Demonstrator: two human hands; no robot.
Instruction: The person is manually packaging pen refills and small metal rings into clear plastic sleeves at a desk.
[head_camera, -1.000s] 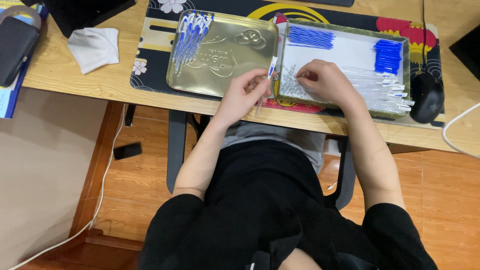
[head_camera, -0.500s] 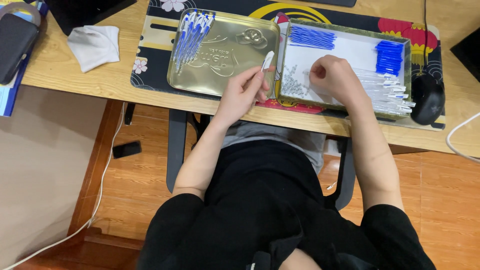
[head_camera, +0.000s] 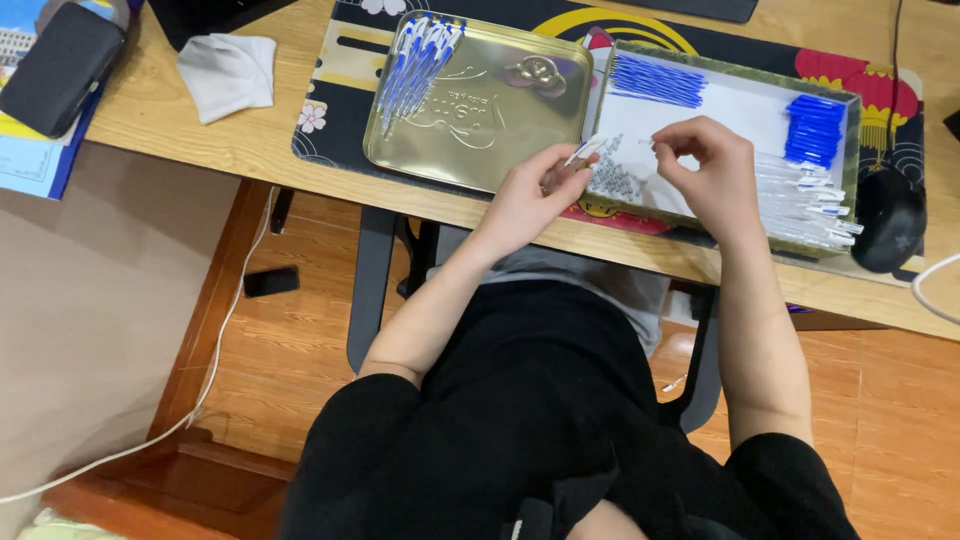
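The left hand (head_camera: 525, 195) is raised above the near edge of the worktop (head_camera: 200, 120), its fingers closed around a clear pen barrel (head_camera: 578, 158) that points up and to the right. The right hand (head_camera: 705, 170) hovers over the open tray (head_camera: 735, 105), its fingers pinched narrow on something too small to tell. The barrel lies between the gold tin lid (head_camera: 480, 100) and the tray, above the small springs (head_camera: 615, 180). Blue refills (head_camera: 655, 80) and blue caps (head_camera: 815, 130) sit at the far side of the tray, clear barrels (head_camera: 805, 200) at its right. Both forearms cross the worktop edge; the wooden floor (head_camera: 290, 330) below is open. A white cloth (head_camera: 228, 72) lies far left.
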